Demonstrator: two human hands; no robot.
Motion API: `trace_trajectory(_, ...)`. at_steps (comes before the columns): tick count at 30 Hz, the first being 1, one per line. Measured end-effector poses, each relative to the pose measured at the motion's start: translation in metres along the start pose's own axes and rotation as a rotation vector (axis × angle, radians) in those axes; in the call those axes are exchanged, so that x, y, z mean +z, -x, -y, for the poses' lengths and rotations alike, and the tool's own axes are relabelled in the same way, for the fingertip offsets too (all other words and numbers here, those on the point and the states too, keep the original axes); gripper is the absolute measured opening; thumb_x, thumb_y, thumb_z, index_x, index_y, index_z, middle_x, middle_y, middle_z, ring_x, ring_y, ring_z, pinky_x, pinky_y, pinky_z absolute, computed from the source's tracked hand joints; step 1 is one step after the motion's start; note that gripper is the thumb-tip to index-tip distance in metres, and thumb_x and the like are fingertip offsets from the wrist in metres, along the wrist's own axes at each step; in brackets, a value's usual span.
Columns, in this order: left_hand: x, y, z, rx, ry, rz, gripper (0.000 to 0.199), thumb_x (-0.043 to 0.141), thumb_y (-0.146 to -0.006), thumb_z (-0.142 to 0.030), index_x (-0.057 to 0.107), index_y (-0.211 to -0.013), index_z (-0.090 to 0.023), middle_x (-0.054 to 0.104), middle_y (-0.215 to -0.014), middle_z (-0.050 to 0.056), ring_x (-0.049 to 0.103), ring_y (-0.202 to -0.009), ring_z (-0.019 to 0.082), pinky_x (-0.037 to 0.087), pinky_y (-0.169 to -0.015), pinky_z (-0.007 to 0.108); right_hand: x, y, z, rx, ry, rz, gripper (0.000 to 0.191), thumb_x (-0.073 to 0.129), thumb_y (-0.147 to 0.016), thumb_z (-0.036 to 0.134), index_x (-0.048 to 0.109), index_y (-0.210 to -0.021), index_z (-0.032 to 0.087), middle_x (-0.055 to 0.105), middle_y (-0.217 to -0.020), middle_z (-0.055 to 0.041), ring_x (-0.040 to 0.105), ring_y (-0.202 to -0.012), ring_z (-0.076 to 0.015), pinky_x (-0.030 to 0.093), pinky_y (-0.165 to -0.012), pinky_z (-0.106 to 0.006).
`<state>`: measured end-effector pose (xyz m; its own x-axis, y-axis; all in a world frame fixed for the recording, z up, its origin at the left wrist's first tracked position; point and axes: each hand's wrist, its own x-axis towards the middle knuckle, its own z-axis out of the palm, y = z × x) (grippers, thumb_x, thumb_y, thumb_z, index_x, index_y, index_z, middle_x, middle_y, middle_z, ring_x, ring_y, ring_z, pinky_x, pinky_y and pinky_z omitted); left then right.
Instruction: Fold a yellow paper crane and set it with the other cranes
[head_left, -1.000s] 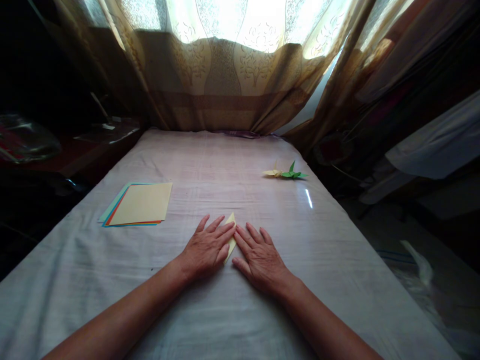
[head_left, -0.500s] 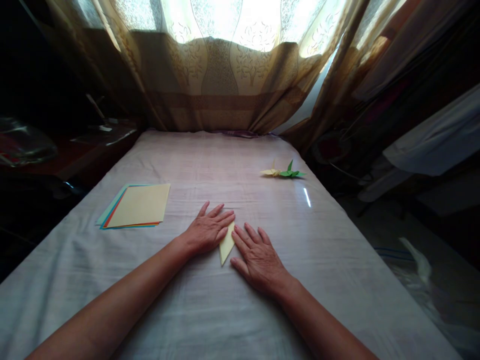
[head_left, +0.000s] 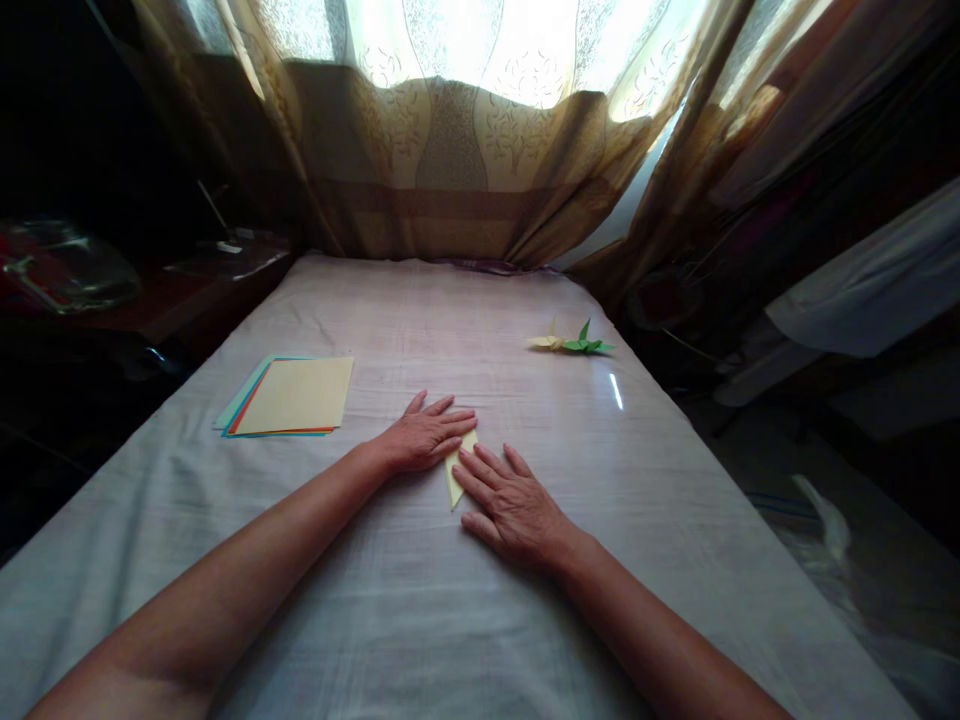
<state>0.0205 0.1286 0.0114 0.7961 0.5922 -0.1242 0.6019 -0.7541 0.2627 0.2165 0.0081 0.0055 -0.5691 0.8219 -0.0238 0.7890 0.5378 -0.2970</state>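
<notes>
A narrow, pointed piece of folded pale-yellow paper [head_left: 455, 484] lies on the cloth-covered surface, its sharp tip toward me. My left hand [head_left: 424, 436] rests flat with its fingers spread, covering the paper's upper left part. From the right, my right hand [head_left: 516, 505] lies flat too, its fingertips on the paper's right side and the thumb apart below. Neither hand grips anything. The far end of the folded paper is partly hidden under the fingers.
At left lies a stack of coloured paper sheets [head_left: 296, 396], cream on top. A cream paper crane [head_left: 547, 343] and a green paper crane [head_left: 587, 346] sit at the far right. Patterned curtains [head_left: 450, 150] hang behind the pale cloth [head_left: 375, 620].
My right hand's fingers have slid left, onto the folded paper. My left hand stays spread on its upper part. The whole view has shifted slightly.
</notes>
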Motion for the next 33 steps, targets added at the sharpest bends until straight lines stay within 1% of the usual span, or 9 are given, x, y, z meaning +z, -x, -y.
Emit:
trace_trajectory(7,-0.001,-0.011,0.008,-0.015,-0.057,-0.013,0.046,0.033,-0.099,-0.038,0.037,-0.145,-0.036,0.029,-0.157,0.001,0.016,-0.147,0.03,0.004,-0.113,0.061,-0.003,0.009,0.009,-0.102,-0.096,0.091,0.067,0.034,-0.096,0.06,0.028,-0.151,0.023,0.026,-0.157,-0.0052,0.019,-0.146,-0.0234,0.003,-0.119,-0.048)
trace_trajectory(13,-0.003,-0.019,0.009,-0.083,-0.085,-0.06,0.042,0.038,-0.098,-0.041,0.046,-0.14,-0.038,0.028,-0.157,0.006,0.019,-0.145,0.034,0.01,-0.111,0.063,-0.003,0.012,0.011,-0.144,-0.08,0.076,0.068,0.036,-0.095,0.059,0.029,-0.151,0.02,0.029,-0.156,-0.0079,0.024,-0.145,-0.0249,0.009,-0.119,-0.049)
trace_trajectory(17,0.002,-0.017,0.007,-0.098,-0.019,-0.178,0.036,0.046,-0.095,-0.037,0.057,-0.13,-0.036,0.039,-0.152,0.006,0.029,-0.143,0.031,0.013,-0.112,0.062,0.004,0.006,0.017,-0.133,-0.007,-0.084,0.054,0.047,-0.095,0.049,0.046,-0.141,0.021,0.047,-0.146,-0.0083,0.039,-0.136,-0.0252,0.022,-0.115,-0.046)
trace_trajectory(20,0.007,-0.014,0.008,-0.099,0.035,-0.288,0.029,0.053,-0.091,-0.033,0.063,-0.118,-0.03,0.049,-0.146,0.006,0.035,-0.14,0.029,0.014,-0.113,0.061,0.01,-0.002,0.027,-0.065,0.048,-0.25,0.03,0.057,-0.091,0.038,0.065,-0.115,0.021,0.064,-0.127,-0.0078,0.054,-0.12,-0.0237,0.036,-0.105,-0.04)
trace_trajectory(24,0.012,-0.008,0.011,-0.142,0.033,-0.358,0.018,0.056,-0.087,-0.029,0.064,-0.102,-0.024,0.055,-0.139,0.007,0.038,-0.138,0.03,0.016,-0.113,0.061,0.015,-0.009,0.033,-0.01,0.123,-0.411,0.009,0.059,-0.09,0.021,0.067,-0.093,0.02,0.071,-0.11,-0.0062,0.061,-0.106,-0.0214,0.045,-0.094,-0.034)
trace_trajectory(27,0.015,0.0,0.008,-0.179,0.026,-0.411,0.013,0.057,-0.086,-0.028,0.063,-0.096,-0.023,0.059,-0.135,0.007,0.04,-0.137,0.03,0.019,-0.113,0.06,0.015,-0.005,0.021,-0.024,0.165,-0.456,0.011,0.057,-0.089,0.012,0.066,-0.087,0.019,0.072,-0.103,-0.0052,0.064,-0.097,-0.0193,0.047,-0.089,-0.031)
trace_trajectory(30,0.018,0.012,-0.002,-0.186,0.016,-0.498,0.019,0.053,-0.088,-0.026,0.062,-0.105,-0.022,0.057,-0.137,0.008,0.041,-0.136,0.028,0.02,-0.114,0.056,0.011,0.005,-0.002,-0.074,0.183,-0.489,0.016,0.054,-0.091,0.011,0.067,-0.089,0.02,0.073,-0.102,-0.0048,0.064,-0.094,-0.0184,0.048,-0.087,-0.03)
trace_trajectory(32,0.019,0.02,-0.01,-0.094,-0.007,-0.563,0.025,0.049,-0.091,-0.023,0.061,-0.112,-0.023,0.058,-0.136,0.007,0.043,-0.135,0.025,0.02,-0.115,0.052,0.007,0.013,-0.018,-0.102,0.191,-0.513,0.016,0.053,-0.091,0.012,0.067,-0.091,0.02,0.073,-0.101,-0.0044,0.064,-0.094,-0.0196,0.049,-0.089,-0.033)
trace_trajectory(33,0.019,0.024,-0.014,-0.02,-0.029,-0.546,0.028,0.047,-0.092,-0.023,0.061,-0.116,-0.024,0.058,-0.137,0.006,0.043,-0.135,0.024,0.019,-0.116,0.052,0.005,0.017,-0.025,-0.109,0.193,-0.518,0.016,0.053,-0.092,0.013,0.068,-0.091,0.02,0.073,-0.101,-0.0042,0.065,-0.095,-0.0201,0.048,-0.09,-0.034)
